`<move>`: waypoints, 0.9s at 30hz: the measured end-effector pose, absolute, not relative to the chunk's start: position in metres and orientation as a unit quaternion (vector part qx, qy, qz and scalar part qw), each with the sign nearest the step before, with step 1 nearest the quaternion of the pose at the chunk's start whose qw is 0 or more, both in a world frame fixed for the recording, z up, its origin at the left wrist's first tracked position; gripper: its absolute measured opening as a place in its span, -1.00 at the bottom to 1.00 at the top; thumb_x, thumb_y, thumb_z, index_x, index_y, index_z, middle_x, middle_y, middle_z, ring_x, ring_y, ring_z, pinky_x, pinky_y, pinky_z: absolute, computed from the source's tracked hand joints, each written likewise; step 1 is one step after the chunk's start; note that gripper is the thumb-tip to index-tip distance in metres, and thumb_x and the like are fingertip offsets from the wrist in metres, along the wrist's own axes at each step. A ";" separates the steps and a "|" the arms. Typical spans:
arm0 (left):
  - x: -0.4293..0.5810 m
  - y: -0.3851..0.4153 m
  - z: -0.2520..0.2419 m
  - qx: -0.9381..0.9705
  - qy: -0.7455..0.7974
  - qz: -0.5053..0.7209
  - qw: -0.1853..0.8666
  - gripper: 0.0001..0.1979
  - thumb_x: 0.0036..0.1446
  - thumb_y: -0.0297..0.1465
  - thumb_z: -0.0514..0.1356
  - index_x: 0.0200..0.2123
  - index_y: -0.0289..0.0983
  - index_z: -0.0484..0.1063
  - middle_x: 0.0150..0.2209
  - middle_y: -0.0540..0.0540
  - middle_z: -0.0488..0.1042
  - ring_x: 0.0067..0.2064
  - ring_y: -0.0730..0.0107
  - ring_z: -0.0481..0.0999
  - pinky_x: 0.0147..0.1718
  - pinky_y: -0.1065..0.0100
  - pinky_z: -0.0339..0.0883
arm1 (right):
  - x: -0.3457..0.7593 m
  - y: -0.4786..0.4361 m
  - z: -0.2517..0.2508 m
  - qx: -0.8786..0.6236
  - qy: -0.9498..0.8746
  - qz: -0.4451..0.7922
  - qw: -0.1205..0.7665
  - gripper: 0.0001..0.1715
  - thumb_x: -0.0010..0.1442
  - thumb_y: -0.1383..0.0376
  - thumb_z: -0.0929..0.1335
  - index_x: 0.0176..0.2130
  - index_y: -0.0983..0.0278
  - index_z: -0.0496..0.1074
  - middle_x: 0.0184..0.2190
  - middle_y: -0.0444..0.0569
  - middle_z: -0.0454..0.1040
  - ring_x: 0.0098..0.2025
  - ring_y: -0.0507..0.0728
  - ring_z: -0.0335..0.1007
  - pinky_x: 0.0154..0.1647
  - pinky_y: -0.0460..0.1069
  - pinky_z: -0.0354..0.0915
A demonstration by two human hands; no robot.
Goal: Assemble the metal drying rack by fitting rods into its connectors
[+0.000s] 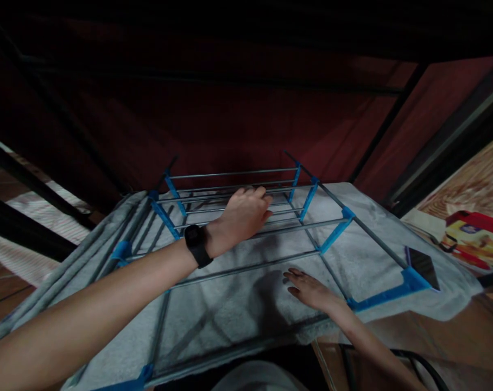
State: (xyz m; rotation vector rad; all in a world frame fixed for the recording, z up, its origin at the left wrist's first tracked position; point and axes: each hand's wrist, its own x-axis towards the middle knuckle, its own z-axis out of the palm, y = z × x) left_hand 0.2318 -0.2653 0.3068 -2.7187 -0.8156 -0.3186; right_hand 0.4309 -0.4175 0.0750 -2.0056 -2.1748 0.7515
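A rack (pixel 336 236) of thin grey metal tubes with blue plastic connectors lies over a light grey, fluffy cloth (pixel 226 315). My left hand (pixel 246 214), with a black watch (pixel 197 245) on its wrist, reaches across to the rack's middle. Its fingers are curled over the crossbars there; their undersides are hidden. Low over the cloth, inside the rack's near right part, my right hand (pixel 309 289) has its fingers stretched forward and apart. It is close to a blue connector (pixel 389 293), and no object shows in it.
A dark phone (pixel 422 267) lies at the cloth's right edge, beside the rack's corner. Further right is a red and yellow package (pixel 476 239). Dark red fabric (pixel 238 125) with dark bars (pixel 387 127) rises behind. Tiled floor (pixel 437 342) shows at the lower right.
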 end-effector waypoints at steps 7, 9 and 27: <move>0.192 -0.266 0.293 -0.940 -0.234 -0.081 0.234 -0.70 0.36 -0.40 0.06 0.08 -0.25 0.45 0.03 -0.18 0.45 -0.06 0.23 0.44 -0.05 0.21 0.20 | 0.416 -0.398 0.033 -0.669 -0.703 0.240 0.003 -0.24 0.28 0.33 0.21 0.41 0.37 0.12 0.46 0.17 0.03 0.49 0.25 -0.12 0.44 0.21 0.02; 0.181 -0.263 0.298 -0.932 -0.223 -0.087 0.273 -0.67 0.36 -0.44 0.03 0.12 -0.26 0.42 0.06 -0.21 0.44 -0.06 0.22 0.44 -0.07 0.19 0.20 | 0.409 -0.395 0.028 -0.675 -0.697 0.242 -0.009 -0.21 0.24 0.34 0.22 0.42 0.34 0.10 0.47 0.17 -0.03 0.49 0.27 -0.13 0.43 0.23 0.03; -0.014 -0.181 0.306 -0.817 -0.471 -0.088 0.321 -0.60 0.36 -0.39 -0.02 0.17 -0.31 0.39 0.13 -0.34 0.40 0.04 -0.01 0.40 -0.01 0.05 0.25 | 0.394 -0.397 0.007 -0.677 -0.695 0.215 -0.110 -0.05 0.15 0.31 0.27 0.46 0.32 -0.02 0.49 0.24 -0.17 0.50 0.36 -0.22 0.39 0.29 0.04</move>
